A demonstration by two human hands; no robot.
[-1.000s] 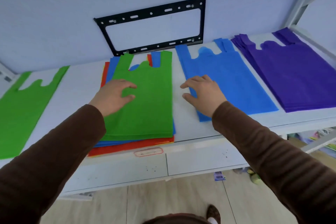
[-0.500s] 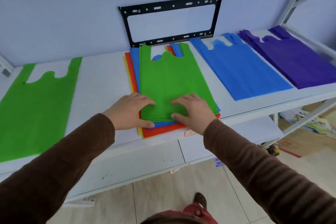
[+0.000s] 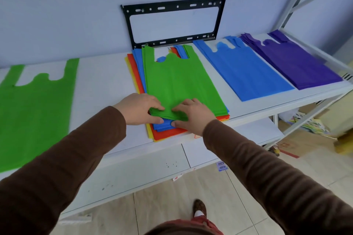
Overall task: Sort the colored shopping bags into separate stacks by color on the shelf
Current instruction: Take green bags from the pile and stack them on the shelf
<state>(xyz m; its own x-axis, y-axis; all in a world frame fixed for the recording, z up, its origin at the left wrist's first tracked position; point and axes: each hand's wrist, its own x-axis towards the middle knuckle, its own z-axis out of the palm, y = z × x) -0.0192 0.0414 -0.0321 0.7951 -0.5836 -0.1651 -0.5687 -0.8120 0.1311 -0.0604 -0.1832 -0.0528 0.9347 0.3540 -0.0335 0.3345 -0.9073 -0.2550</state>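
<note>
both hands have slid to the near edge of the mixed pile (image 3: 162, 131) (left hand (image 3: 139, 108), right hand (image 3: 193, 114)), now pinching the green bags (image 3: 177, 82), ready for lifting to the green stack (image 3: 32, 112).

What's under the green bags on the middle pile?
Under the green bags both hands are lifting lie blue bags, then red and yellow edges. How many, and any colours deeper, are covered.

Left green bag (image 3: 34, 112) cut off by frame edge; mixed stack (image 3: 168, 129) lower layers hidden.
</note>
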